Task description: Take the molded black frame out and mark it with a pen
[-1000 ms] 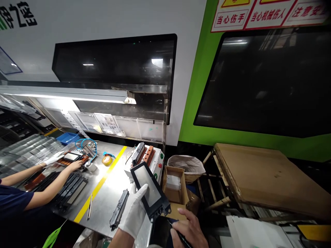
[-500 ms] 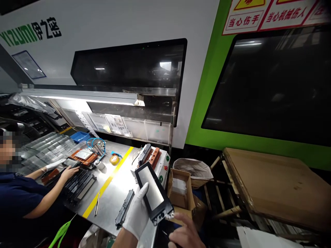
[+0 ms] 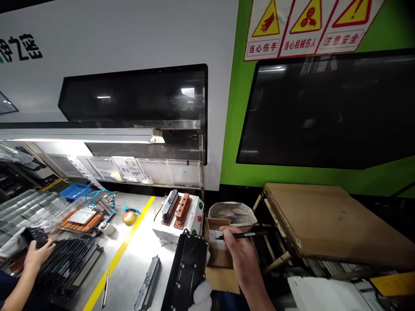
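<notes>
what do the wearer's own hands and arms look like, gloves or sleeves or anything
The left hand wears a white fabric glove; only part of it shows at the bottom edge. The right hand is bare, with no glove, and the forearm behind it is bare too, no sleeve reaching into view. No watch, ring or marking is visible on either.

Panel [image 3: 188, 270] upright over bench [image 3: 136, 250] near edge, held from below by left hand [image 3: 201, 296]. Right hand [image 3: 238, 250] right of panel, gripping pen [image 3: 244, 235] pointing left over cardboard box [image 3: 215, 242]. Fixture block [image 3: 177, 211] behind panel. Board [image 3: 324, 216] far right. Co-worker's hand [image 3: 37, 255] far left on bench.
</notes>
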### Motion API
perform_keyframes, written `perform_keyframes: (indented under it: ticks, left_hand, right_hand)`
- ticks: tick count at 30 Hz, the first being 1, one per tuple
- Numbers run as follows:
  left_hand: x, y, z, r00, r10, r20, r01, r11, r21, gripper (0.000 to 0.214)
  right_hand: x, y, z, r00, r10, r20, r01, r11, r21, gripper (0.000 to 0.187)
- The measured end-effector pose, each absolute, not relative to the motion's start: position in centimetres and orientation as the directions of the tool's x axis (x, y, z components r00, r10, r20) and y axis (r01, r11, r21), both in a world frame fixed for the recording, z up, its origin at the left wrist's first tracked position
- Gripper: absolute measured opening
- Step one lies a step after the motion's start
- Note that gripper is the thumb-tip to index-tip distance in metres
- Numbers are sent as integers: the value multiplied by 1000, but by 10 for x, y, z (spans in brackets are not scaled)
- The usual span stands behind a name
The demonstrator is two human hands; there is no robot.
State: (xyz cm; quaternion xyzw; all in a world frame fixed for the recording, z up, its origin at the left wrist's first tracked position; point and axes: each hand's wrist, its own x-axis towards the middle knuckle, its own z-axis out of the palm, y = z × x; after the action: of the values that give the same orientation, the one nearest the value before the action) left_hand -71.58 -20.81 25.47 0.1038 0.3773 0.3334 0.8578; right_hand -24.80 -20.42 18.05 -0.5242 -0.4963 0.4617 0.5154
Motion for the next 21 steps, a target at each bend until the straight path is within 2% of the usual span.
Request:
perform_keyframes:
  ticks: [3, 4, 6, 7, 10, 11, 12, 13, 14, 15, 16, 18, 21]
  left_hand:
    - [-754, -210, 210, 463, 566, -682, -477, 808, 347, 25]
    - [-767, -213, 194, 404, 539, -739, -479, 813, 331, 24]
    - [-797, -218, 168, 179, 492, -852, -506, 789, 349, 25]
    - [-816, -218, 159, 110, 485, -868, -516, 774, 367, 27]
    - [-884, -210, 145, -208, 509, -835, -579, 624, 525, 39]
    - [-908, -205, 141, -595, 448, -667, -582, 332, 743, 44]
    - [-931, -201, 136, -674, 380, -633, -564, 289, 774, 48]
    - [-952, -197, 130, -716, 345, -606, -541, 275, 795, 47]
    - [-970, -194, 122, -746, 400, -532, -462, 265, 846, 46]
    - [-986, -191, 115, -731, 510, -454, -368, 266, 891, 47]
    - [-999, -190, 108, -734, 546, -404, -285, 292, 913, 51]
    - [-1016, -186, 97, -735, 545, -402, -228, 360, 905, 57]
    - [-1028, -182, 93, -746, 470, -472, -284, 417, 863, 58]
  right_hand:
    - [-258, -197, 179, 43, 999, 19, 3, 19, -1000, 48]
    - [-261, -196, 178, 23, 999, 26, -9, 26, -1000, 48]
    - [-265, -196, 175, -23, 999, 30, -13, 30, -999, 47]
    - [-266, -196, 174, -49, 998, 26, -7, 26, -1000, 47]
    - [-266, -196, 171, -67, 998, 16, 8, 16, -1000, 47]
    - [-266, -196, 171, -53, 998, 20, 3, 21, -1000, 47]
    - [-265, -196, 172, -34, 999, 27, -6, 27, -1000, 47]
    - [-265, -197, 174, -18, 999, 35, -18, 35, -999, 46]
    - [-266, -197, 177, -7, 999, 44, -30, 44, -999, 45]
    - [-266, -198, 180, -4, 999, 52, -40, 52, -998, 43]
    - [-268, -199, 184, -11, 998, 57, -52, 57, -997, 41]
    - [-272, -201, 193, -34, 997, 75, -84, 72, -994, 39]
    - [-278, -199, 202, -93, 988, 121, -97, 112, -989, 38]
